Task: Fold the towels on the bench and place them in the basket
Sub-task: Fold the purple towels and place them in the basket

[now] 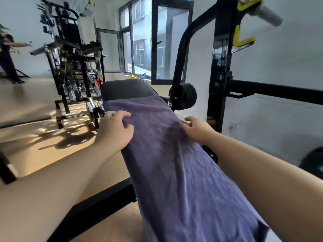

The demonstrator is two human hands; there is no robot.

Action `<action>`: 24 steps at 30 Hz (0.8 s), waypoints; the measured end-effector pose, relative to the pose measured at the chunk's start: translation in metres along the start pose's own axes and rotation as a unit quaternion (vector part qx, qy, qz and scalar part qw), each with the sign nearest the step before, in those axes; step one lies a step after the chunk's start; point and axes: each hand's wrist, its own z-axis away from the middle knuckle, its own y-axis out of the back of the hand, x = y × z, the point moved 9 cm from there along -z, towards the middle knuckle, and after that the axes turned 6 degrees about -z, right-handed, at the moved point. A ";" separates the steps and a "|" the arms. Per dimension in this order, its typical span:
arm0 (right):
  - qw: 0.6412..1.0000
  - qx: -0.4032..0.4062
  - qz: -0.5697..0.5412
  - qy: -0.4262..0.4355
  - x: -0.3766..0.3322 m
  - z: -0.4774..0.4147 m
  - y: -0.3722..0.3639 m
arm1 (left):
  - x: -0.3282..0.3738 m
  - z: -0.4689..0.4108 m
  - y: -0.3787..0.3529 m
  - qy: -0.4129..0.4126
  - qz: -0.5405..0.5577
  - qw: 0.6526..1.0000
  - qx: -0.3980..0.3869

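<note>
Purple cloth, one towel (pixel 174 163), lies stretched lengthwise along the padded worktop (pixel 125 89). It covers all but the dark far end and droops over both long sides. The left hand (pixel 115 130) is at the towel's left edge toward the far end, fingers curled over the hem and gripping it. The right hand (pixel 197 127) is opposite at the right edge, thumb against the cloth. It is smeared, so I cannot tell whether it has the hem nipped or only rests there.

To my eye the step is taking up the far end for a first fold. Done well, both hands would hold at matching points, lift together and carry that end toward the near one so the corners meet. The pad is narrow, so the hanging sides could drag the cloth askew. The creases down the middle want smoothing before any second fold.

By count: one towel, one worktop, two hands, and no basket in view. Further out stand a black rack upright (pixel 220 67), one stack of weight plates (pixel 185 98) just right of the worktop's far end, and one other person (pixel 7 55) at the far left.
</note>
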 end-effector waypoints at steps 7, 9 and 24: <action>0.995 -0.051 0.089 -0.010 0.025 0.062 0.013 | 0.050 0.059 -0.024 -0.095 -0.033 0.993 -0.068; 0.992 -0.067 0.107 -0.010 0.034 0.084 0.015 | 0.062 0.078 -0.032 -0.118 -0.026 0.988 -0.097; 0.977 -0.104 0.135 -0.127 0.127 0.213 0.035 | 0.128 0.230 -0.065 -0.323 -0.039 0.908 -0.264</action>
